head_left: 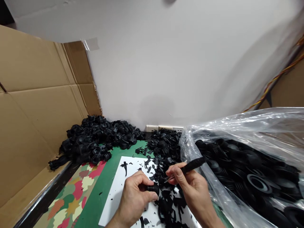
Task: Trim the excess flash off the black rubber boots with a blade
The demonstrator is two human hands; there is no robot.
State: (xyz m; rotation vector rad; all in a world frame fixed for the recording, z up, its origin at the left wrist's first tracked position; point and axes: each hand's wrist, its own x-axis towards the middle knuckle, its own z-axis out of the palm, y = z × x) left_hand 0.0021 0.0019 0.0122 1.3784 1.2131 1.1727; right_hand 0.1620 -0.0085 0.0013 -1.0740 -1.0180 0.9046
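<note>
Between the thumb and fingers of my left hand (133, 198) is a small black ribbed rubber bellows (153, 189), partly covered by the fingers. My right hand (196, 186) grips a trimming knife (195, 164) like a pen; its handle is dark and wrapped, and its thin metal tip points left toward the bellows. A small gap shows between tip and bellows. Both hands are over a white sheet (114, 190) strewn with black rubber scraps (167, 205). The knife tip's exact shape is too small to make out.
Ribbed black parts are heaped (92, 139) at the back left, beside a cardboard wall (35, 95). More scraps (166, 142) lie by the white wall's socket strip (163, 128). At right, a clear plastic bag (190, 139) holds larger black rubber parts (232, 167). The table surface (95, 193) is green.
</note>
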